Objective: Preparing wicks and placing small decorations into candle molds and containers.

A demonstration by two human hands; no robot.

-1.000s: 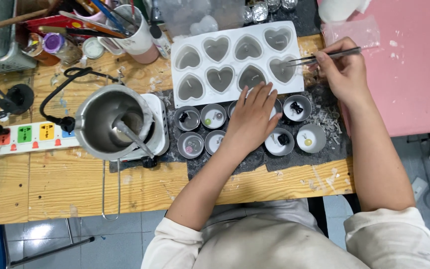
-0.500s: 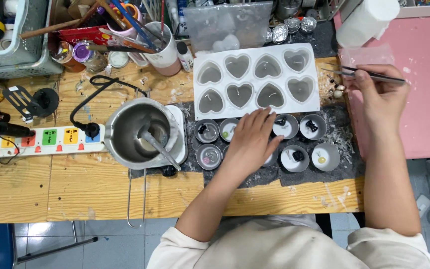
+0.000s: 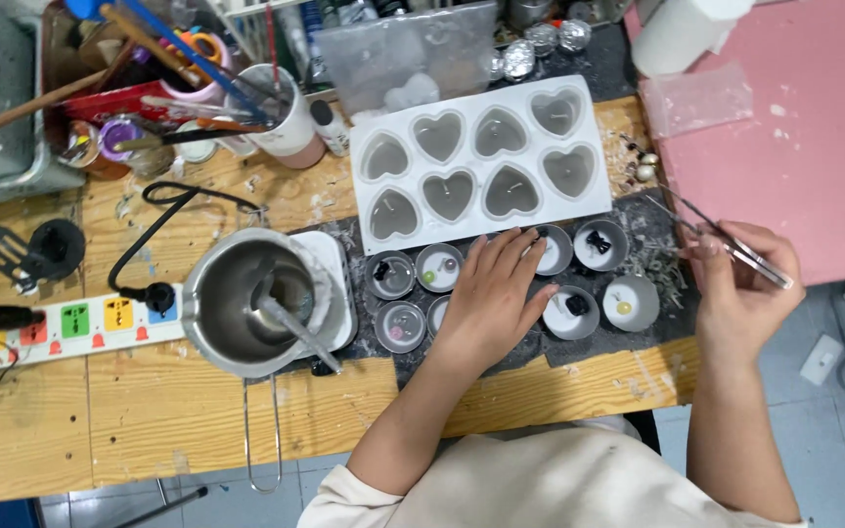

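Note:
My left hand (image 3: 494, 293) lies flat, fingers together, over the middle of a group of small round metal cups (image 3: 631, 302) on a dark mat (image 3: 662, 269). Several cups hold wax with tiny beads or black bows. My right hand (image 3: 740, 288) pinches metal tweezers (image 3: 726, 242) near the table's right edge, tips pointing toward the mat's upper right corner. Behind the cups lies a white heart-shaped mould tray (image 3: 594, 200) with wax in its cavities. A few small beads (image 3: 644, 166) sit beside the tray.
A steel melting pot (image 3: 246, 303) with a spoon stands on a small hot plate at the left, plugged into a power strip (image 3: 61, 328). Cups of brushes and tools (image 3: 276, 108) crowd the back left. A pink board (image 3: 794, 127) covers the right side.
My right hand has pulled the tweezers back from the mould tray, past the beads, down toward the table's right front. My left hand stays on the cups. The camera view shifted.

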